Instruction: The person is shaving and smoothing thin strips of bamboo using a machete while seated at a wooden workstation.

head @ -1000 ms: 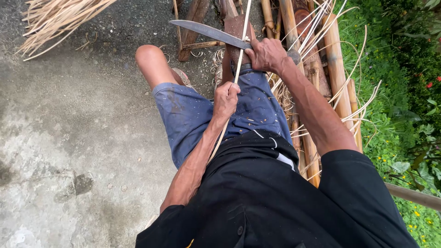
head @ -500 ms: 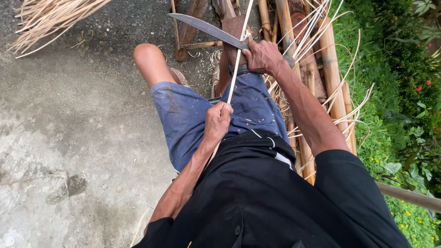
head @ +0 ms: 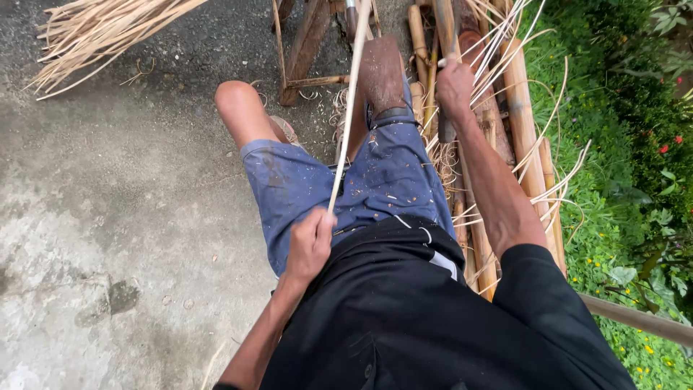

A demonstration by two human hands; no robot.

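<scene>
A seated person in a black shirt and paint-flecked blue denim shorts (head: 339, 180) grips the near end of a long, thin, pale bamboo strip (head: 348, 108) in a clenched left hand (head: 309, 242), just above the lap. The strip runs straight away from the body, over the left thigh and up past the top edge of the frame. Further out, the right hand (head: 453, 87) is closed around a dark handle (head: 446, 128) beside the right knee; what the handle belongs to cannot be told. Just beyond and to the right lie thick tan bamboo poles (head: 521, 108) tangled with loose pale splints, bordered by green grass and plants (head: 635, 144). On the grey concrete floor (head: 108, 217) ahead stands a rough wooden frame (head: 307, 43), and at far left a heap of pale bamboo splints (head: 101, 29).
</scene>
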